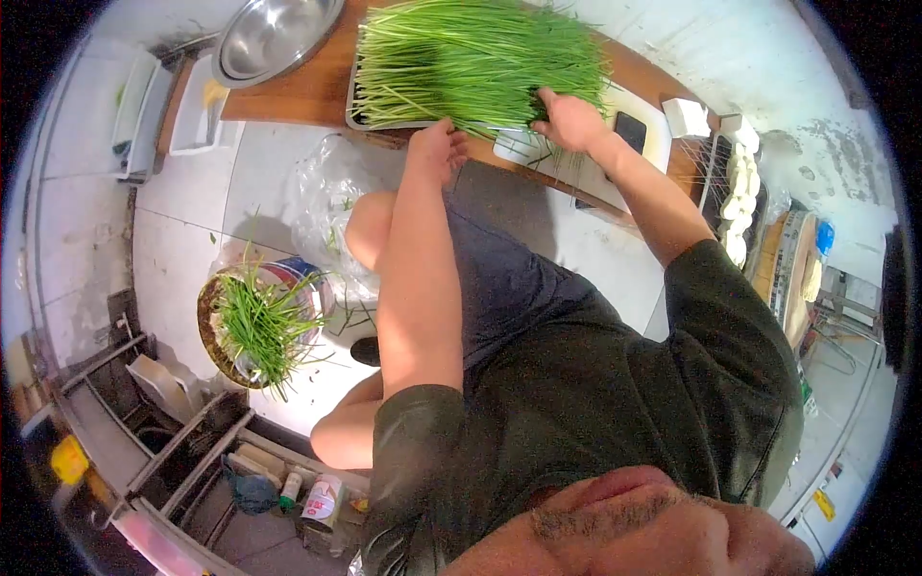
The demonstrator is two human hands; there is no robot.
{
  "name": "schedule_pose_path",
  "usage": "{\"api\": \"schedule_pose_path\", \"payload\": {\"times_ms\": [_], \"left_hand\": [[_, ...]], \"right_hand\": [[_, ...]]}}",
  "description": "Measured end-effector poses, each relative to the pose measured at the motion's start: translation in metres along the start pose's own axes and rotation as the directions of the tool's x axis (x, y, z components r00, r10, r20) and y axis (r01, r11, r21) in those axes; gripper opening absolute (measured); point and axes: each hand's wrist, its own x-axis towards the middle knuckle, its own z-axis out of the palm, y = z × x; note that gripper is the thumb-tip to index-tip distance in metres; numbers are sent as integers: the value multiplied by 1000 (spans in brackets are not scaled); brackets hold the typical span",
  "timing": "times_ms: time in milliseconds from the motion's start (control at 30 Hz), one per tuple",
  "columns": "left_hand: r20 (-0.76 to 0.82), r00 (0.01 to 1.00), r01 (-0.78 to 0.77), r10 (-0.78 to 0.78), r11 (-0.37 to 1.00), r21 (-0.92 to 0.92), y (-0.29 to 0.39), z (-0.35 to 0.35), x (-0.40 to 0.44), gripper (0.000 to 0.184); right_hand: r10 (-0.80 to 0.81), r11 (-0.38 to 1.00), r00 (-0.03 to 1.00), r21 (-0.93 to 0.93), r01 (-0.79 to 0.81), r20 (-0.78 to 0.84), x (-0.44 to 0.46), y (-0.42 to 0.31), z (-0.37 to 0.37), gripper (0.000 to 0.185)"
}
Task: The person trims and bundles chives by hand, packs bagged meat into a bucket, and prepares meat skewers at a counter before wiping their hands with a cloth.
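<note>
many green stalks (pixel 471 58) lie against the right hand (pixel 573 123), near the left hand (pixel 438 152), both with fingers apart.

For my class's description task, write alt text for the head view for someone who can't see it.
A person's right hand and left hand are at the near edge of a large heap of long green stalks on a wooden counter. A metal bowl sits left of the heap; a container of greens stands on the floor.
</note>
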Motion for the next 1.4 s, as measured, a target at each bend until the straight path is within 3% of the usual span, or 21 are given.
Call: {"api": "schedule_pose_path", "payload": {"times_ms": [67,167,267,367,667,1067,1233,1400], "left_hand": [[-3,1000,1,-1,1000,-26,-3,-2,2,27],[13,1000,-13,14,998,-57,-2,-1,1,27],[14,1000,-12,13,998,-58,-1,4,-8,27],[9,1000,-7,8,999,-36,0,0,-5,26],[1,1000,11,-11,999,-42,-1,6,-2,27],[7,1000,13,-13,1000,-27,-1,3,-3,25],[-37,999,2,-3,1000,-25,2,6,-9,26],[-37,999,2,-3,1000,-30,0,9,-4,26]], "right_hand": [[89,991,996,101,-91,27,3,1,-4,68],[62,971,996,235,-45,-67,18,14,1,99],[56,973,993,228,-31,-105,35,25,3,109],[94,980,995,174,-100,45,44,25,-2,103],[157,985,983,55,-163,93,16,0,-4,84],[153,978,982,123,-166,106,37,16,-3,107],[191,981,976,-50,-186,106,15,-8,-3,98],[191,978,980,-98,-185,56,3,-20,2,91]]}}
